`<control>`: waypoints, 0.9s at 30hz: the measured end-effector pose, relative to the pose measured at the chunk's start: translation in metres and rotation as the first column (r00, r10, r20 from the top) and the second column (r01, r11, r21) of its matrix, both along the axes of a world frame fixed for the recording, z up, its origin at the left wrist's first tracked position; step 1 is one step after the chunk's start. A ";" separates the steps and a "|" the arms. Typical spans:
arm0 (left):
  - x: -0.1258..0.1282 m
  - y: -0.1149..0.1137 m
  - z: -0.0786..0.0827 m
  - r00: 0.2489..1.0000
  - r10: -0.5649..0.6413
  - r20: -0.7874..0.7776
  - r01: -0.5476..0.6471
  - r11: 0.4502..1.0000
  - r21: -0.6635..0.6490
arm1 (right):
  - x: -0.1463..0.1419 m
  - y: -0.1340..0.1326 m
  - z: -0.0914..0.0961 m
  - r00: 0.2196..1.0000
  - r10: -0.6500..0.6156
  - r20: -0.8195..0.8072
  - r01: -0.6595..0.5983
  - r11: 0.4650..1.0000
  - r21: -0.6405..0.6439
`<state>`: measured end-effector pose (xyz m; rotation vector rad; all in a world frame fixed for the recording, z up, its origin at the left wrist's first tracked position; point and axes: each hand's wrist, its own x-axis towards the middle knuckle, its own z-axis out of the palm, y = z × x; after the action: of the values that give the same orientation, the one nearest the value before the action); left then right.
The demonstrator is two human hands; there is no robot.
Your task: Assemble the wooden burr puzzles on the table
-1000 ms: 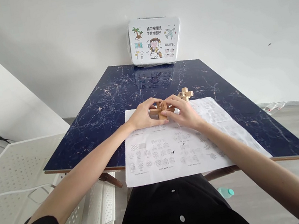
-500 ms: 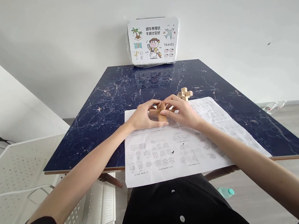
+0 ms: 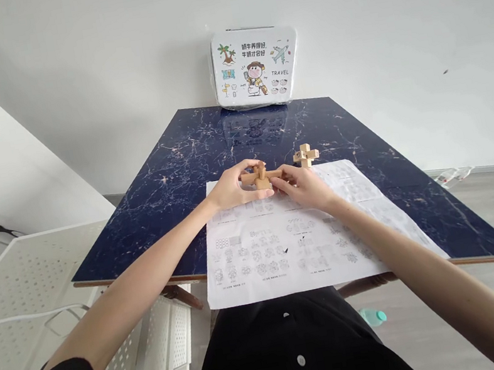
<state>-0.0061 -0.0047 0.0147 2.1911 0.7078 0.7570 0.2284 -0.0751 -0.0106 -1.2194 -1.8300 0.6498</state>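
Note:
Between my hands is a wooden burr puzzle (image 3: 262,177), its brown bars crossing one another. My left hand (image 3: 234,186) grips it from the left, fingers over the back and top and thumb along the lower front. On the other side, my right hand (image 3: 301,185) pinches the end of a bar that sticks out to the right. Just behind my right hand stands a second, paler wooden burr puzzle (image 3: 305,155), apart from my fingers. A large printed sheet (image 3: 296,246) with rows of small diagrams lies under my hands.
The dark blue marble-patterned table (image 3: 155,182) carries a white cartoon case (image 3: 258,68) at its back edge against the wall. A white perforated rack (image 3: 19,276) stands at the left. Below the table on the right, a bottle with a green cap (image 3: 373,316) is on the floor.
The burr puzzle in my hands has been turned, so a bar now points out to the right. My right fingers have shifted from its front to that bar's end.

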 end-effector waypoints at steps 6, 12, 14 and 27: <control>0.000 -0.003 0.004 1.000 -0.010 0.023 0.009 0.999 0.038 | 0.001 0.001 0.001 0.999 0.028 -0.043 -0.029 1.000 -0.012; 0.001 -0.007 0.010 0.993 -0.045 0.109 0.047 0.999 -0.010 | -0.001 0.000 0.003 0.981 0.077 -0.177 -0.078 0.997 0.003; 0.001 -0.007 0.010 0.988 -0.065 0.141 0.072 0.996 -0.046 | -0.002 0.000 0.003 0.977 0.081 -0.197 -0.083 0.997 -0.004; 0.003 -0.004 0.008 0.977 -0.157 0.142 0.176 0.975 -0.133 | -0.015 -0.005 0.002 0.984 0.156 -0.089 -0.164 0.982 -0.093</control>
<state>-0.0029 -0.0086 0.0231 2.0196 0.4894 0.7311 0.2136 -0.0803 -0.0086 -1.1001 -1.8586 0.8782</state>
